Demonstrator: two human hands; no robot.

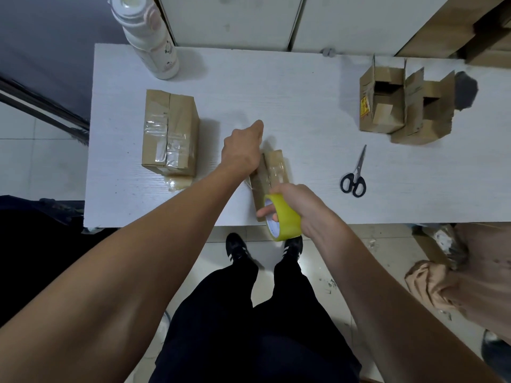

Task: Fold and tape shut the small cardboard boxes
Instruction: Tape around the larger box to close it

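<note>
A small cardboard box (273, 170) with clear tape along its top lies near the front edge of the white table (304, 106). My left hand (243, 150) rests on the box's far left side, fingers curled over it and thumb pointing away. My right hand (296, 205) grips a yellow tape roll (284, 217) at the box's near end, with a strip of tape running from the roll onto the box. A larger taped box (168, 134) sits to the left. Two open small boxes (403, 106) stand at the right.
Black-handled scissors (355, 175) lie to the right of the box. A tall white bottle (149, 37) stands at the back left. Stacked cardboard (470, 29) is at the far right, and a crumpled bag (456, 277) lies on the floor. White cabinets stand behind the table.
</note>
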